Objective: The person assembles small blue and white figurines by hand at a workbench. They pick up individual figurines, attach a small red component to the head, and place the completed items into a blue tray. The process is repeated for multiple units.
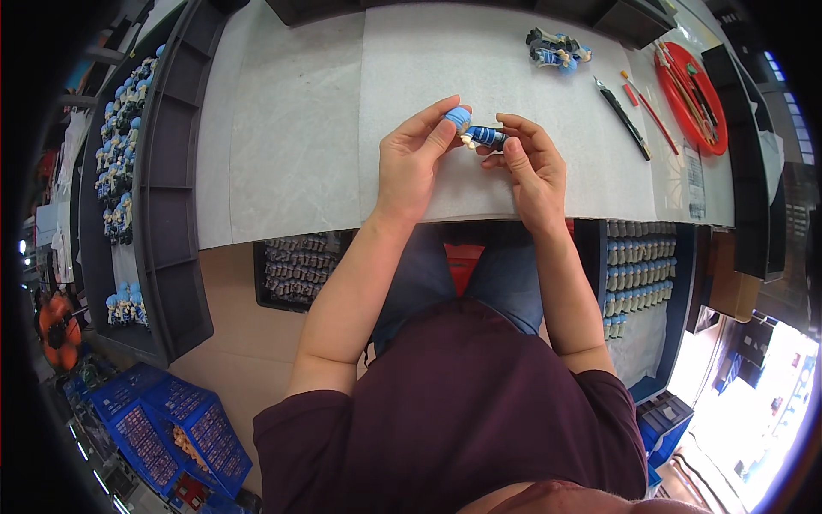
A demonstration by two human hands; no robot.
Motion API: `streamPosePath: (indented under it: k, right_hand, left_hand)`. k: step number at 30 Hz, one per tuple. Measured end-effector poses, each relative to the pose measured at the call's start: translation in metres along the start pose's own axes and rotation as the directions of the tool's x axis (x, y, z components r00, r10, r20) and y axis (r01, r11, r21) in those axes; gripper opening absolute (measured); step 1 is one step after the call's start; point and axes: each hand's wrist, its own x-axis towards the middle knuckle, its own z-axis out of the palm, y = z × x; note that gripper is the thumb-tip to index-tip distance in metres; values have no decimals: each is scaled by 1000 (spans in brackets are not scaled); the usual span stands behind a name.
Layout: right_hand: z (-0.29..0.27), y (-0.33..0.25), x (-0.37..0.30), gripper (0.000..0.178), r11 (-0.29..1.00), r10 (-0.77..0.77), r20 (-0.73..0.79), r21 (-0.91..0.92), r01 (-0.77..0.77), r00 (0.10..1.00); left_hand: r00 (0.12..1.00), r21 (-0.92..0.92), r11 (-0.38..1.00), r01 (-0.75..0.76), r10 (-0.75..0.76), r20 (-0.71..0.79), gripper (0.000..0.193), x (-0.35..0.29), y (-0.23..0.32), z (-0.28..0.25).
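Above the front part of the table, both hands hold one small painted figurine lying sideways, with a light blue head and a blue-and-white striped body. My left hand is closed around the head end, thumb and fingers pinching it. My right hand grips the dark lower end between thumb and fingers. Part of the figurine is hidden behind the fingers. Farther back on the right, a few similar figurines lie together on the table.
White sheeting covers the table. At right lie a black pen-like knife, a thin red brush and a red oval tray of tools. A dark rack of figurines stands left. Trays of figurines sit below the table edge.
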Motion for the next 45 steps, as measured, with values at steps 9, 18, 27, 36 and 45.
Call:
streamPosePath:
  k: [9, 18, 27, 36, 45]
  right_hand:
    - [-2, 1, -1, 34, 998, -60, 31, -16, 61, 998]
    - [1, 0, -1, 46, 995, -94, 4, -37, 94, 996]
    - [-2, -3, -2, 48, 997, -73, 2, -3, 73, 997]
    - [4, 4, -4, 41, 995, -88, -55, -57, 85, 995]
    - [-31, -12, -23, 26, 854, -476, -171, -324, 408, 863]
  left_hand:
    - [997, -29, 998, 63, -64, -35, 30, 1, 2, 0]
    - [999, 101, 995, -20, 24, -35, 32, 0, 0, 1]
    - [999, 30, 999, -33, 32, 13, 38, 1, -1, -1]
    - [999, 54, 998, -22, 20, 34, 41, 0, 2, 1]
    - [991, 89, 996, -17, 4, 135, 37, 3, -4, -8]
